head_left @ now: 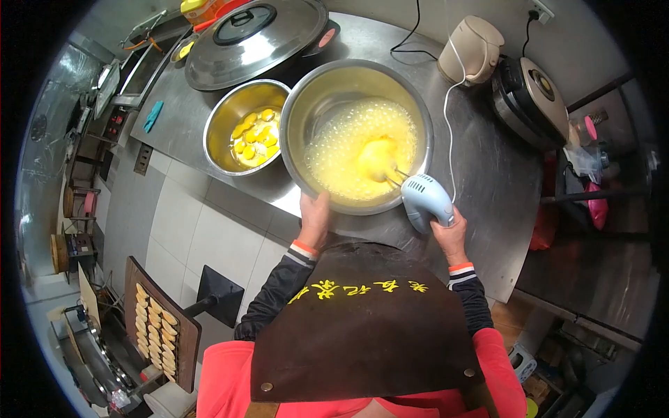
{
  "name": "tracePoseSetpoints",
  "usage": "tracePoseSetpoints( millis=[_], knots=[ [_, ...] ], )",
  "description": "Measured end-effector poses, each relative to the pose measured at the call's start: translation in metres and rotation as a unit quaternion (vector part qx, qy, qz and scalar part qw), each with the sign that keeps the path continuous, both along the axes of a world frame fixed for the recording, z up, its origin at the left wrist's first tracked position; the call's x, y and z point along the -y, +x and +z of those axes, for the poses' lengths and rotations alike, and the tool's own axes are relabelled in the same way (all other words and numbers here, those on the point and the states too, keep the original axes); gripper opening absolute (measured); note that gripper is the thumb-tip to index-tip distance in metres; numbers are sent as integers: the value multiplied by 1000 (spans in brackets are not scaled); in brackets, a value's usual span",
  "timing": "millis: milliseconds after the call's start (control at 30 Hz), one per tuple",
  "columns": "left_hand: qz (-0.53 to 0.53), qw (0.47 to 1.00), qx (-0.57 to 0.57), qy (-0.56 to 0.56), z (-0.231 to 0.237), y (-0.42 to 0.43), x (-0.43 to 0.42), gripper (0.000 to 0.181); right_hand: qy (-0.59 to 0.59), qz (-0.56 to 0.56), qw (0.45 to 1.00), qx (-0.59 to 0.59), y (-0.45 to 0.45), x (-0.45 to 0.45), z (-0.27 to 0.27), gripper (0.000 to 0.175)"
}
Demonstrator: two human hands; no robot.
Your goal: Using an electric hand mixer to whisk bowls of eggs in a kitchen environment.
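Observation:
A light-blue electric hand mixer (426,198) is gripped by its handle in my right hand (451,233). Its beaters reach into a frothy yellow egg mixture (345,143), blurred where they meet it. The mixture lies in a wide stainless steel bowl (319,86). With my left hand (314,217) I hold the near left rim of that bowl. Just to the left, almost touching it, stands a smaller steel pot (217,123) containing several raw egg yolks (253,136) in egg white.
Behind the bowls is a large lidded pan (256,39). A beige electric kettle (465,52) and a rice cooker (530,99) stand at the right. The mixer's white cord (447,120) crosses the steel table (486,183). Several rows of small pastries (155,329) rest on a side table (185,334).

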State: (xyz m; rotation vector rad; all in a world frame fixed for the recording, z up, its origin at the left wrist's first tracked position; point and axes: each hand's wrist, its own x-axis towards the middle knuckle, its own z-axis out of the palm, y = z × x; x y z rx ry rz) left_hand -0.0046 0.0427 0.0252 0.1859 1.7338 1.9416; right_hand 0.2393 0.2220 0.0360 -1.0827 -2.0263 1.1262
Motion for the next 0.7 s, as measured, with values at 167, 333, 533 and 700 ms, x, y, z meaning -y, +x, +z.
tracePoseSetpoints(
  millis=[167, 333, 533, 700],
  knots=[
    [6, 1000, -13, 7, -5, -1, 0, 43, 13, 3, 1000, 6, 0, -1, 1, 31],
    [-4, 1000, -16, 5, -7, -2, 2, 42, 7, 8, 1000, -4, 0, -2, 0, 32],
    [0, 1000, -22, 5, -9, -2, 1, 41, 4, 7, 1000, -2, -1, -2, 3, 31],
    [-1, 1000, -19, 8, -10, -3, 1, 42, -1, 7, 1000, 5, -1, -2, 3, 30]
  ],
)
